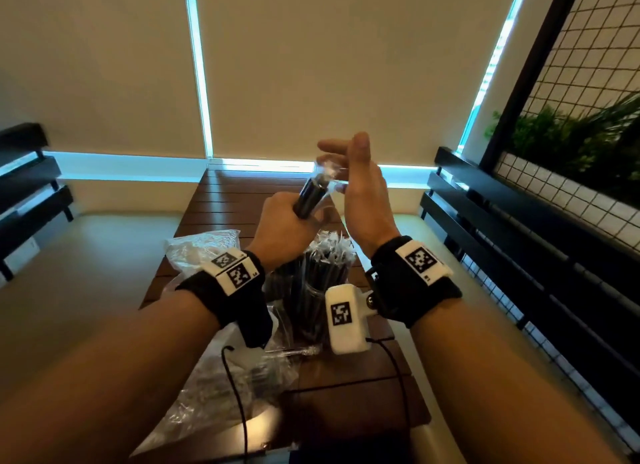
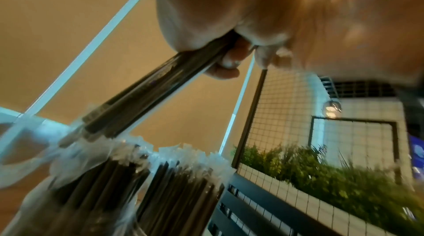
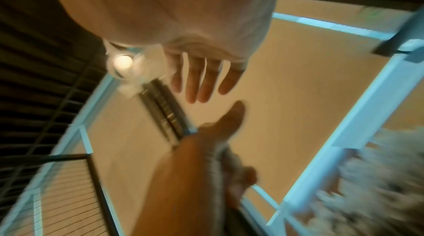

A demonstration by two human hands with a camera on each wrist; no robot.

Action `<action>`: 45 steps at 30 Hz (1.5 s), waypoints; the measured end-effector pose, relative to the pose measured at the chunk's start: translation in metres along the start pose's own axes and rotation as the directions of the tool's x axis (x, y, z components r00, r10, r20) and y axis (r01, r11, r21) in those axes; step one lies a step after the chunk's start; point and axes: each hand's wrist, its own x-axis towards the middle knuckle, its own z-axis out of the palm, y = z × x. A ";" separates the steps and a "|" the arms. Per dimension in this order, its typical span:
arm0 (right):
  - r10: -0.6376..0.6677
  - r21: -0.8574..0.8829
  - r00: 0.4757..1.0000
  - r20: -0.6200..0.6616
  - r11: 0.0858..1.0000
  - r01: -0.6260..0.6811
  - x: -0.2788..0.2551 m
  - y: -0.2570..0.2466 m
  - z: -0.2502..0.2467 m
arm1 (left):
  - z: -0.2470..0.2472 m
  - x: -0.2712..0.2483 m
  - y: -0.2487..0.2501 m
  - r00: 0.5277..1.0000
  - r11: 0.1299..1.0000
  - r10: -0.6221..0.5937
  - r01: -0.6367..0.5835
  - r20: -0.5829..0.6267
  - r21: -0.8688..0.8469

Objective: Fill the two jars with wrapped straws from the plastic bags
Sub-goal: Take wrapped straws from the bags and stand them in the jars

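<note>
The main risk is spilling: the left hand [image 1: 284, 218] clamps only the lower end of a bundle of straws [image 1: 311, 195], so the slick wrappers could let some slide out and drop past the jars [image 1: 318, 280] below the hands. A hard tap from the right hand [image 1: 360, 193] on the bundle's top could also fan the straws or crumple the wrapper ends. Both jars already look crowded, so pushing more in may bend straws or tip a jar.

The left hand's fingers are curled tight round the bundle, tilted up and away. The right hand is spread flat, fingers straight, palm at the bundle's top; whether it touches cannot be told. Bags [image 1: 204, 249] lie below the left wrist.
</note>
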 end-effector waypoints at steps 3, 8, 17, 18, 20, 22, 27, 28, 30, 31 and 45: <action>0.089 -0.122 0.972 -0.215 0.986 -0.117 -0.008 0.055 -0.014 | 0.003 0.009 -0.013 0.988 0.987 -0.106 0.090 -0.114 -0.134; 0.383 -0.356 0.923 0.036 0.868 -0.346 -0.039 0.150 -0.016 | 0.020 0.017 -0.031 0.970 0.965 -0.170 0.128 -0.176 -0.228; 0.421 -0.275 0.907 0.001 0.872 -0.404 -0.049 0.218 0.023 | 0.050 0.035 -0.037 0.965 0.951 -0.187 0.131 -0.182 -0.279; 0.412 -0.282 0.911 -0.015 0.872 -0.400 -0.049 0.220 0.025 | 0.054 0.035 -0.041 0.962 0.940 -0.205 0.142 -0.180 -0.312; 0.410 -0.282 0.911 -0.053 0.869 -0.407 -0.048 0.223 0.028 | 0.059 0.039 -0.048 0.945 0.890 -0.266 0.165 -0.192 -0.425; 0.423 -0.264 0.901 -0.094 0.862 -0.433 -0.046 0.222 0.029 | 0.062 0.042 -0.055 0.917 0.835 -0.337 0.185 -0.215 -0.518; 0.373 -0.329 0.921 -0.116 0.860 -0.389 -0.046 0.222 0.031 | 0.077 0.017 -0.084 0.940 0.905 -0.296 0.220 -0.168 -0.363; 0.356 -0.359 0.928 -0.107 0.857 -0.370 -0.048 0.222 0.031 | 0.082 0.008 -0.092 0.949 0.923 -0.282 0.229 -0.138 -0.309; 0.325 -0.398 0.941 -0.095 0.854 -0.335 -0.049 0.224 0.030 | 0.090 -0.005 -0.101 0.966 0.948 -0.245 0.221 -0.083 -0.227; 0.323 -0.405 0.942 -0.094 0.852 -0.332 -0.050 0.225 0.030 | 0.094 -0.007 -0.103 0.973 0.962 -0.220 0.204 -0.069 -0.183; 0.298 -0.388 0.940 -0.165 0.857 -0.340 -0.049 0.236 0.033 | 0.054 0.037 -0.044 0.888 0.853 0.340 -0.430 0.309 0.296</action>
